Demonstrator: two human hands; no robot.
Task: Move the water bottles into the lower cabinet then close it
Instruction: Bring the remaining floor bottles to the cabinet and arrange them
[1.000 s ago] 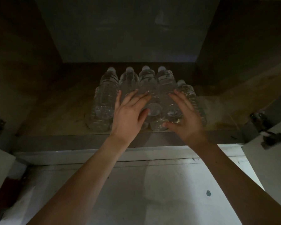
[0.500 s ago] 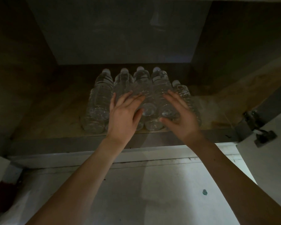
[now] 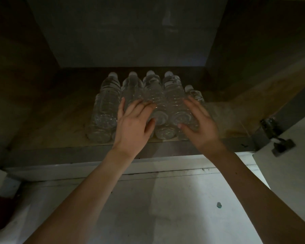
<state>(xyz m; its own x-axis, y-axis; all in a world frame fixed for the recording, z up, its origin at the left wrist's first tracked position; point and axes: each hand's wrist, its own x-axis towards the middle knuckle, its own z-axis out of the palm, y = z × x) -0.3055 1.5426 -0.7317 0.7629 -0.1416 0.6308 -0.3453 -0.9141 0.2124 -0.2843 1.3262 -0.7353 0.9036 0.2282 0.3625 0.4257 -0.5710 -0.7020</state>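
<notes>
Cannot count the water bottles (image 3: 106, 106) for sure: stacked in two layers, the lower mostly buried under the upper, and the near ends of the middle ones covered by the left hand (image 3: 133, 125) and right hand (image 3: 199, 127). Cannot read the labels in the dim cabinet (image 3: 60, 152). Cut off at the edges: the open door (image 3: 292, 173) at right, and a dark red thing (image 3: 0, 208) at lower left, too murky to name.

The clear plastic water bottles with white caps (image 3: 106, 103) lie on their sides, tightly packed in two layers, on the brown wooden floor of the open dark lower cabinet (image 3: 56, 125), caps pointing to 12 o'clock, round bases to 6 o'clock, with one single bottle (image 3: 195, 95) lying lower at the 3 o'clock side.
</notes>
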